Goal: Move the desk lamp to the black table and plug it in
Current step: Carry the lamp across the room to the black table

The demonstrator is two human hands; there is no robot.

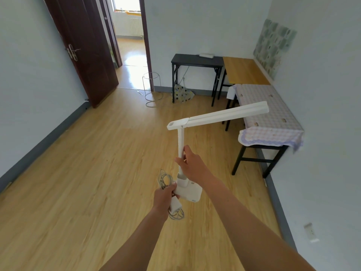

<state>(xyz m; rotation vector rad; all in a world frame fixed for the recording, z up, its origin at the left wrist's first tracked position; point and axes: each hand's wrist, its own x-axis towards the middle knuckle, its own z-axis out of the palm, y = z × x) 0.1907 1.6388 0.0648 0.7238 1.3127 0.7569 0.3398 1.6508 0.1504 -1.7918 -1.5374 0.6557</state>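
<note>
a dark door stands open at the left, with a wire stand near the doorway. the left hand curls round the coiled cord and plug, just beside the base of the lamp. the lamp is up in the air over the floor, stem upright, head reaching right. the right hand grips the stem. the black table stands well apart by the far wall, a wooden table just beside it.

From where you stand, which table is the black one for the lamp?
Look at the far wall, just right of the open doorway. The black table stands there, beside the wooden-topped table. Alone among the three, its top is dark and carries a flat white box.
</note>
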